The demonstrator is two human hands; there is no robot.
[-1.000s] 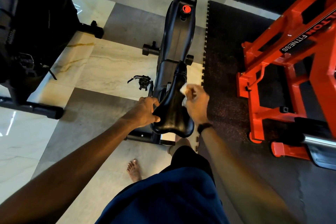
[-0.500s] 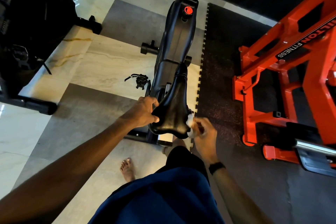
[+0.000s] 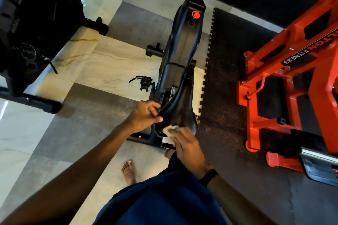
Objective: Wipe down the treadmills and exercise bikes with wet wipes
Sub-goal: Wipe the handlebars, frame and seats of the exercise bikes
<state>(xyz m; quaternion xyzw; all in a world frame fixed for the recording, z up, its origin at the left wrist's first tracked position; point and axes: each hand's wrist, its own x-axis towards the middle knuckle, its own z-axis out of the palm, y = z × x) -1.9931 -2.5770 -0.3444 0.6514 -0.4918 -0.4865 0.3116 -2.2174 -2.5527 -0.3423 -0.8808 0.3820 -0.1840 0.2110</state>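
The exercise bike (image 3: 184, 42) stands in the upper centre of the frame, its black body running from the red knob (image 3: 195, 14) at the top down to the saddle (image 3: 180, 107) at centre; the saddle's long axis runs up and down the frame, narrow nose toward the top, broad rear toward the bottom edge.

The left hand (image 3: 144, 117) grips the left rim of the saddle's broad rear, fingers curled over the edge and thumb laid along it; this appears to steady the seat.

The right hand (image 3: 186, 144) lies just below the saddle's rear edge, fingers folded round the wet wipe (image 3: 169, 129); the wipe shows as a pale wad at the fingertips, touching the rear left of the saddle, just beside the left hand.

Governing relation: the unwiped length of the saddle lies up-frame from the wipe, along the long axis; the right hand is the nearer and holds the cloth, so a stroke toward the nose is the probable next move.

An orange frame (image 3: 292, 71) occupies the right of the frame on a dark mat (image 3: 223, 97); a second black machine (image 3: 36, 23) fills the upper left.
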